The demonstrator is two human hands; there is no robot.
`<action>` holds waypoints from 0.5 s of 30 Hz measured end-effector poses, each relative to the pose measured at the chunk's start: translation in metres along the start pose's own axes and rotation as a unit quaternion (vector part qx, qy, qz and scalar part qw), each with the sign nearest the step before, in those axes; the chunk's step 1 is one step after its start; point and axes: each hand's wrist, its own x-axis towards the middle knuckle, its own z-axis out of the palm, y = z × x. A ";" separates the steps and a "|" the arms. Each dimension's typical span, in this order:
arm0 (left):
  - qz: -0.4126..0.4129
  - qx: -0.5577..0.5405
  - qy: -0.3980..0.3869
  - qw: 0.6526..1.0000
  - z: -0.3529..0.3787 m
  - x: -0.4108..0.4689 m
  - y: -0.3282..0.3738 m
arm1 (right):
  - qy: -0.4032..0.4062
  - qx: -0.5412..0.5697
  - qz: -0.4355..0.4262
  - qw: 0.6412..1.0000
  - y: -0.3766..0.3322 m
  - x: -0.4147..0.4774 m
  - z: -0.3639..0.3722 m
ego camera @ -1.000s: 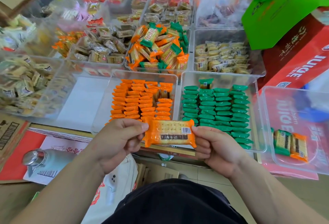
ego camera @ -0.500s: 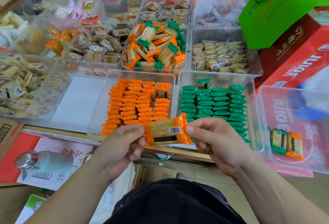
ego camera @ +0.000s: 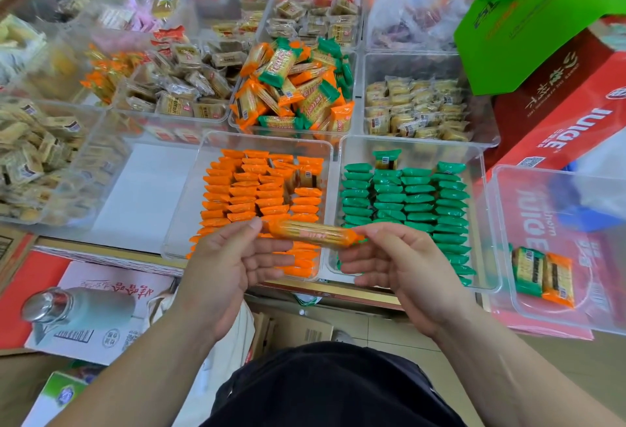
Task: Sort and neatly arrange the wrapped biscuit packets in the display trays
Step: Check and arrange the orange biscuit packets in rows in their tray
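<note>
An orange-wrapped biscuit packet (ego camera: 313, 234) is held edge-up between my hands, over the near rim of the orange tray. My left hand (ego camera: 233, 267) pinches its left end and my right hand (ego camera: 396, 267) pinches its right end. The clear orange tray (ego camera: 184, 223) holds neat rows of orange packets (ego camera: 257, 189). Beside it on the right, a clear tray (ego camera: 487, 223) holds rows of green packets (ego camera: 420, 203). Behind them a tray (ego camera: 354, 94) has a mixed heap of orange and green packets (ego camera: 294, 91).
A clear tub (ego camera: 501, 257) at right holds one green and one orange packet (ego camera: 542, 275). Red juice cartons (ego camera: 559, 114) and a green box (ego camera: 528, 26) stand at right. Other snack trays (ego camera: 416, 108) fill the back and left. A steel flask (ego camera: 78, 306) lies lower left.
The packet has been turned from face-up to edge-up between my hands and raised slightly toward the orange tray. Both hands keep their hold on its ends.
</note>
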 end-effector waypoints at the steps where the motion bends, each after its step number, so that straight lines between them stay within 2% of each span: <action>1: 0.016 0.010 0.005 1.000 0.001 0.000 0.001 | 0.002 0.009 -0.003 1.000 0.003 0.001 0.001; 5: 0.085 0.095 0.029 0.991 0.003 0.005 -0.003 | 0.028 0.002 -0.056 0.998 0.013 0.011 0.003; 11: 0.118 0.135 -0.018 0.984 0.002 0.024 -0.005 | 0.010 0.005 -0.094 0.996 0.014 0.033 -0.004; 15: 0.131 0.161 0.007 0.978 0.002 0.056 -0.012 | 0.024 -0.051 -0.098 0.994 0.016 0.060 -0.005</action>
